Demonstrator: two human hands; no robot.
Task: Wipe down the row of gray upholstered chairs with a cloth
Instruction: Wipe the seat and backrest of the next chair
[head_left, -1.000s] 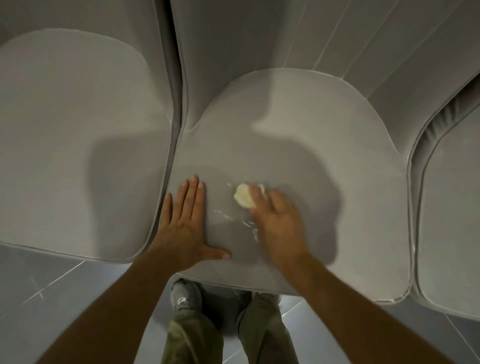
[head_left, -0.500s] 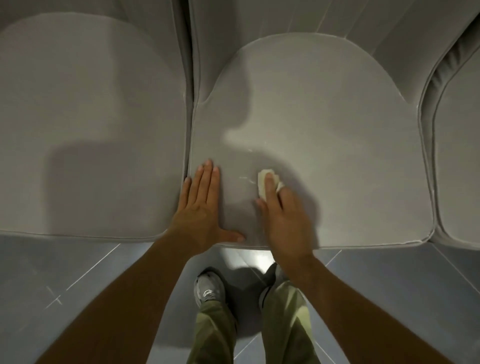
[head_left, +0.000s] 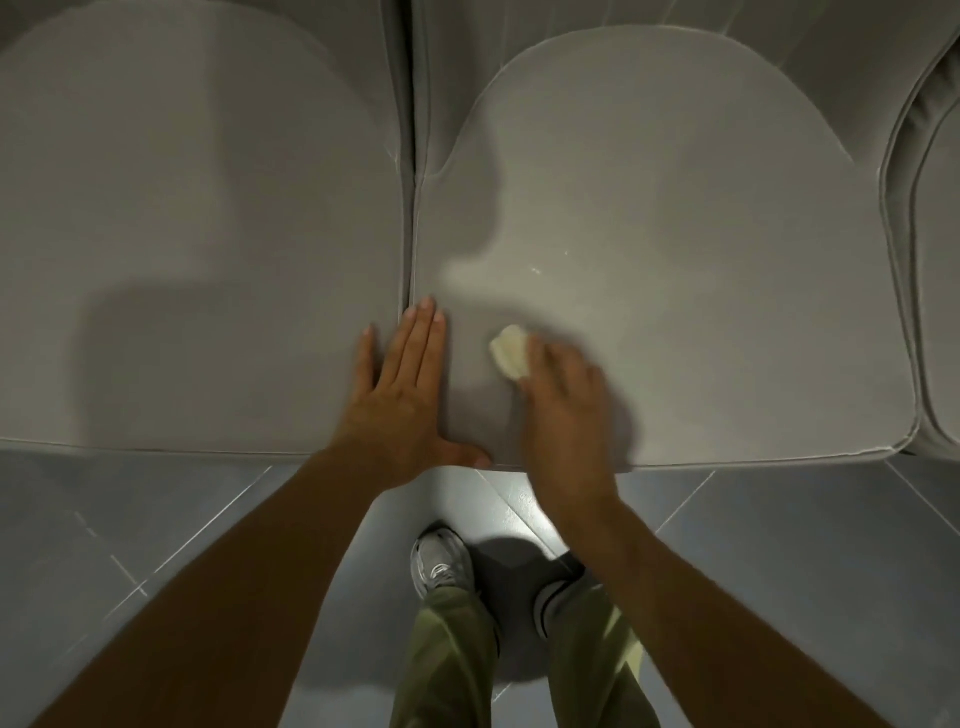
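A small cream cloth (head_left: 510, 351) lies bunched on the front left part of the middle gray chair seat (head_left: 701, 270). My right hand (head_left: 563, 410) presses down on it, fingers over its near side, blurred by motion. My left hand (head_left: 405, 400) rests flat with straight fingers across the seam between the middle seat and the left gray seat (head_left: 182, 234), thumb at the front edge. A few small white flecks (head_left: 536, 270) sit on the middle seat beyond the cloth.
A third gray seat (head_left: 943, 291) shows at the right edge. Padded backrests (head_left: 519, 31) rise behind the seats. Below the seat fronts is gray tiled floor (head_left: 779, 571), with my shoes (head_left: 439, 566) and olive trousers directly under the hands.
My right hand and the cloth have shifted toward the seat's front left over the last second. The view has tilted down, showing more floor. My left hand stays flat on the seam.
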